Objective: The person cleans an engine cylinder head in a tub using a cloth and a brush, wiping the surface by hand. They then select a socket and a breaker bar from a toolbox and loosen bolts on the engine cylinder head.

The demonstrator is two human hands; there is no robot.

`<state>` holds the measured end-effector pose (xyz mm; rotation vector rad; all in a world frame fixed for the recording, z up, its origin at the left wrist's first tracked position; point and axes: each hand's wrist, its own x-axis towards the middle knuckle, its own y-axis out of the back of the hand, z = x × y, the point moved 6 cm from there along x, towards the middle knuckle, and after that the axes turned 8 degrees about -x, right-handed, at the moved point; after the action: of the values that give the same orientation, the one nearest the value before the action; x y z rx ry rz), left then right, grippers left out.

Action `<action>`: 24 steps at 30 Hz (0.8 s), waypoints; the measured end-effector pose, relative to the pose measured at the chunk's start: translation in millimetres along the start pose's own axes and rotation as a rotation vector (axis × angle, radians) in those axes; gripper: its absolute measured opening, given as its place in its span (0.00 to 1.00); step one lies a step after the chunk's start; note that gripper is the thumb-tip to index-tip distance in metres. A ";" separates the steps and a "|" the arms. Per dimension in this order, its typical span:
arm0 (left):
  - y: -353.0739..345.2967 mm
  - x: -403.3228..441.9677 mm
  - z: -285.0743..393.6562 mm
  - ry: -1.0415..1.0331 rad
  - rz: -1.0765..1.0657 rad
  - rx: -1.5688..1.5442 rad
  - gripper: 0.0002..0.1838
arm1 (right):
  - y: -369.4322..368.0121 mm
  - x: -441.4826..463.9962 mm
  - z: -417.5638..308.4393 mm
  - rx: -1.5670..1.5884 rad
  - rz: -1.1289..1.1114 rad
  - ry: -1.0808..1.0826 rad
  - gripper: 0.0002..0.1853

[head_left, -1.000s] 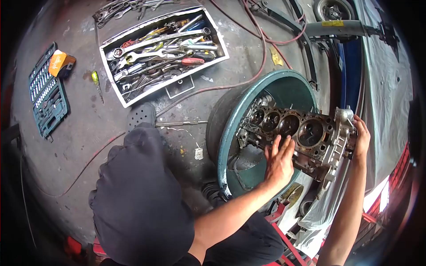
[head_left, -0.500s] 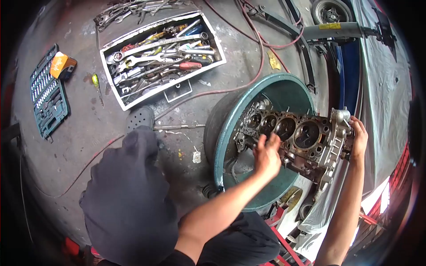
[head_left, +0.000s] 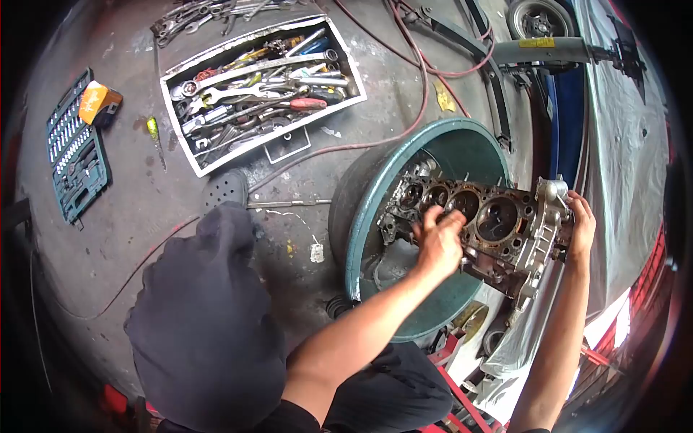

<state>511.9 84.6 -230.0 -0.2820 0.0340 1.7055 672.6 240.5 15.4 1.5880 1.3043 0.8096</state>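
Observation:
A dirty engine block (head_left: 509,249) with a row of open cylinder bores rests tilted, one end inside a large green tub (head_left: 354,252) and the other jutting over its right rim. Over the middle bores is my left hand (head_left: 440,242), its fingers apart and slightly bent, close to the block's top face; whether the fingertips touch it I cannot tell. My right hand (head_left: 582,225) grips the block's outer end, beside the light metal housing (head_left: 541,234). Its fingertips curl over the upper corner, and its thumb is hidden.
A white-rimmed toolbox (head_left: 253,155) full of wrenches and screwdrivers stands beyond my shoe (head_left: 225,189). A socket set (head_left: 76,155) and a yellow-handled screwdriver (head_left: 153,130) lie farther left. A red hose (head_left: 361,146) snakes across the floor. Plastic sheeting (head_left: 624,144) hangs at right.
My left hand has shifted slightly right over the bores, and its fingers are more bent. My right hand keeps its place on the block's end. The view has moved a little.

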 end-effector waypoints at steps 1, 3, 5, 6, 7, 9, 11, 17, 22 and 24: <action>-2.4 -3.3 6.4 -0.031 -0.010 -0.098 0.25 | -2.9 1.9 -0.2 0.034 -0.011 -0.014 0.24; 3.7 -6.0 -0.7 -0.059 0.032 -0.080 0.25 | -3.4 -4.5 1.3 0.038 -0.016 -0.044 0.23; 15.3 5.8 -13.2 -0.073 0.023 0.056 0.25 | -3.9 -7.3 -9.6 -0.027 0.018 -0.029 0.23; 4.8 4.9 -11.4 0.002 0.035 0.089 0.25 | -1.1 -0.1 -0.1 -0.028 -0.007 -0.028 0.23; 4.4 6.8 0.8 0.151 -0.054 -0.074 0.26 | -2.7 1.4 -2.0 -0.015 -0.006 -0.018 0.23; -0.9 -0.9 5.1 0.091 -0.043 -0.157 0.26 | -3.5 0.0 0.5 0.026 -0.029 -0.025 0.24; 3.3 4.2 -11.0 0.000 0.002 0.051 0.25 | 0.3 -5.1 3.7 0.002 -0.047 -0.024 0.24; 3.8 -6.6 6.5 0.050 0.013 -0.098 0.24 | -2.6 -0.8 0.6 0.017 -0.015 -0.045 0.22; -2.0 6.4 -6.4 0.109 -0.052 0.128 0.24 | -5.9 -5.9 -8.5 0.031 0.012 -0.087 0.23; -3.4 -8.5 -0.5 -0.004 0.017 -0.124 0.26 | -6.6 -0.4 -8.6 0.032 0.001 -0.074 0.22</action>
<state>516.3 76.8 -228.3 -0.3715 -0.0730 1.7277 662.3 242.4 12.6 1.6288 1.2686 0.7270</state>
